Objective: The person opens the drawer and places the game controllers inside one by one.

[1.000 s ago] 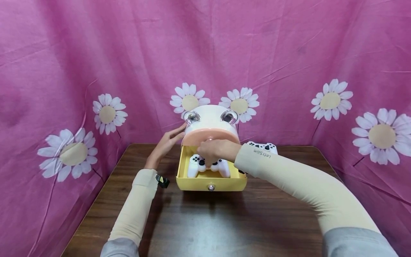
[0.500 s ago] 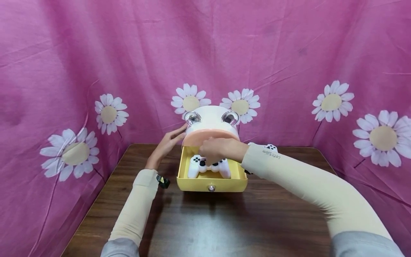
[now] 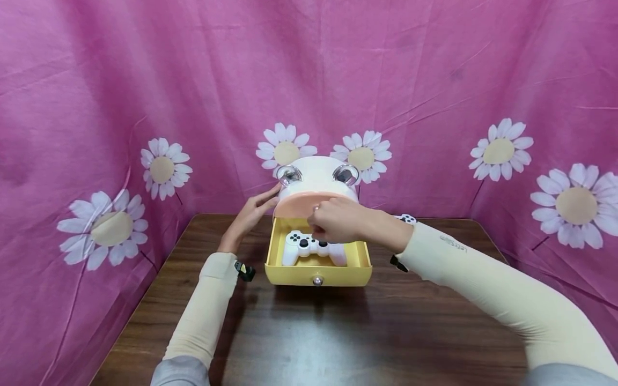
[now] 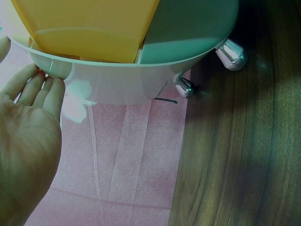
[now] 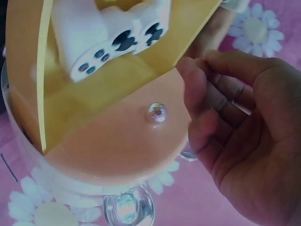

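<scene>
A small white drawer box (image 3: pixel 316 169) with two shiny round parts on top stands on the table. Its lower yellow drawer (image 3: pixel 294 276) is pulled out, and a white game controller (image 3: pixel 292 249) lies in it. Above that is the closed peach-coloured drawer (image 3: pixel 294 205) with a round knob (image 5: pixel 157 113). My left hand (image 3: pixel 249 217) rests its straight fingertips against the box's left side. My right hand (image 3: pixel 345 220) hovers above the yellow drawer, in front of the peach drawer, fingers loosely bent and holding nothing. In the right wrist view, the knob is apart from the fingers.
Another white controller (image 3: pixel 406 219) lies on the wooden table (image 3: pixel 309 332) behind the right forearm, mostly hidden. A pink curtain (image 3: pixel 309 80) with daisies hangs close behind the table and at both sides. Short metallic feet (image 4: pixel 231 54) support the box.
My right hand has moved up and to the right, away from the controller in the drawer, so more of that controller shows. The left hand stays against the box.
</scene>
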A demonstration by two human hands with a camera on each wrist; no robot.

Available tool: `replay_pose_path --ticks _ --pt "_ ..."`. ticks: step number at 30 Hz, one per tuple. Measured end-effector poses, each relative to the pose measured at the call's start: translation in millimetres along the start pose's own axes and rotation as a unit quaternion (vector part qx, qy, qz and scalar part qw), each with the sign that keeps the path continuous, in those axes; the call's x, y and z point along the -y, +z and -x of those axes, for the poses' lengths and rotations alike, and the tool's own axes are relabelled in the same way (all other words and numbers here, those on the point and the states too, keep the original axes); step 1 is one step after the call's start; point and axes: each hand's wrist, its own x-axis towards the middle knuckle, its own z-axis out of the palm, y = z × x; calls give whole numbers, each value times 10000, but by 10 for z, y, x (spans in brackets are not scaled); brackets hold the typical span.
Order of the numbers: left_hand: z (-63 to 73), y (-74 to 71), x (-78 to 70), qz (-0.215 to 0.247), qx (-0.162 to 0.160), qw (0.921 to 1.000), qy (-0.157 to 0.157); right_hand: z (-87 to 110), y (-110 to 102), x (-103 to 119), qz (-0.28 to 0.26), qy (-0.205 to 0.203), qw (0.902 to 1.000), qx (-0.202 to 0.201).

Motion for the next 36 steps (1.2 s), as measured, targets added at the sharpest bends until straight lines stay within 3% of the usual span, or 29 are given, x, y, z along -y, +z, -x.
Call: replay_pose_path --ticks 6,11,18,26,36 --pt "-11 -11 -1 5 6 10000 32 222 22 132 153 27 9956 -926" --pt "-21 -15 -25 68 6 10000 59 370 124 331 264 251 9905 -1329" --pt "-24 -17 -46 100 129 9998 -96 527 475 607 697 438 9781 -1913" --pt "-30 -10 -86 106 194 9996 -189 632 859 811 799 889 9577 -2618" --pt "22 2 -10 115 17 9999 -37 677 1262 908 1047 1313 9396 -2982"
